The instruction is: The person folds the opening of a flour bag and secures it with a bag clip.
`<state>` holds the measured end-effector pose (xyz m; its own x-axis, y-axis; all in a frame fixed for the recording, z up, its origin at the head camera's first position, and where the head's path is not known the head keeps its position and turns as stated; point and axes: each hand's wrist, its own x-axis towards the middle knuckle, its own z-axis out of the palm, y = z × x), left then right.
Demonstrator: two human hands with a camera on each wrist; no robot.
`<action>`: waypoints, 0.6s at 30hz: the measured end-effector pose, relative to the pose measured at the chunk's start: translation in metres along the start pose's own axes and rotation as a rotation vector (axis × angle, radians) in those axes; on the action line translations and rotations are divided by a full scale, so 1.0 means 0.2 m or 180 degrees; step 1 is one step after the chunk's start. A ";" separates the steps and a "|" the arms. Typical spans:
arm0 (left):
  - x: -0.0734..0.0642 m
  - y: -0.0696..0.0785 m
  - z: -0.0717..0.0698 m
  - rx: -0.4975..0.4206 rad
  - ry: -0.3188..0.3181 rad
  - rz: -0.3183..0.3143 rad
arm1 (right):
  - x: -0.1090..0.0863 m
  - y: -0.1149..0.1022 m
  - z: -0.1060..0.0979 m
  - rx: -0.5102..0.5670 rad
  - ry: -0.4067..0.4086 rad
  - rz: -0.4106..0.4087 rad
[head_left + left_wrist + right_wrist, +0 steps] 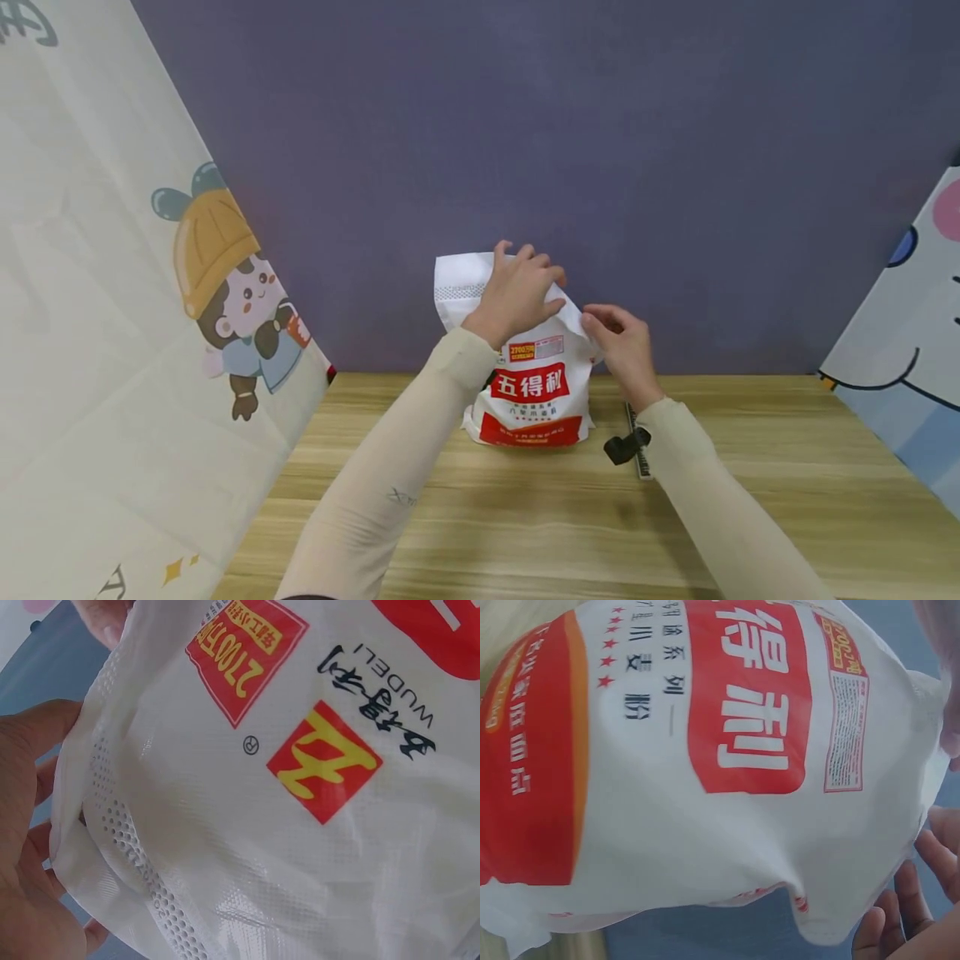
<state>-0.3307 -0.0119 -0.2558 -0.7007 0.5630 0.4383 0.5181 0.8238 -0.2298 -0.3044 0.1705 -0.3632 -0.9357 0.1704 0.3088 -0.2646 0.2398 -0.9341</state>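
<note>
The bag [528, 404] stands on the far side of the tabletop [465, 525], its base likely carrying the weight. Both grips therefore tend the limp top: the left hand [517, 293] clamps the upper edge, the right hand [622, 343] pinches the right corner, probably keeping it raised.

The bag [534, 385] stands on the table [517, 517] (wall [480, 125] behind, strip [643, 467] right).

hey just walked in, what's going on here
A person's left hand holds the top edge of a white and red printed bag, while the right hand pinches the bag's upper right edge. The bag rests upright on a wooden table, in front of a dark wall.
</note>
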 end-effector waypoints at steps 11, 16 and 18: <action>0.00 0.00 0.01 0.0148 -0.0005 0.0019 | 0.06 -0.05 0.04 0.0006 -0.0221 -0.0037; 0.00 0.00 0.02 0.0149 0.0013 0.0015 | 0.07 -0.06 0.06 -0.0008 -0.0290 0.0007; 0.00 0.00 0.02 0.0146 0.0026 0.0013 | 0.07 -0.06 0.06 -0.0008 -0.0306 0.0019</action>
<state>-0.3317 -0.0114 -0.2591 -0.6945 0.5660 0.4442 0.4979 0.8237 -0.2713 -0.3166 0.1587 -0.3495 -0.9554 0.0792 0.2845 -0.2585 0.2414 -0.9354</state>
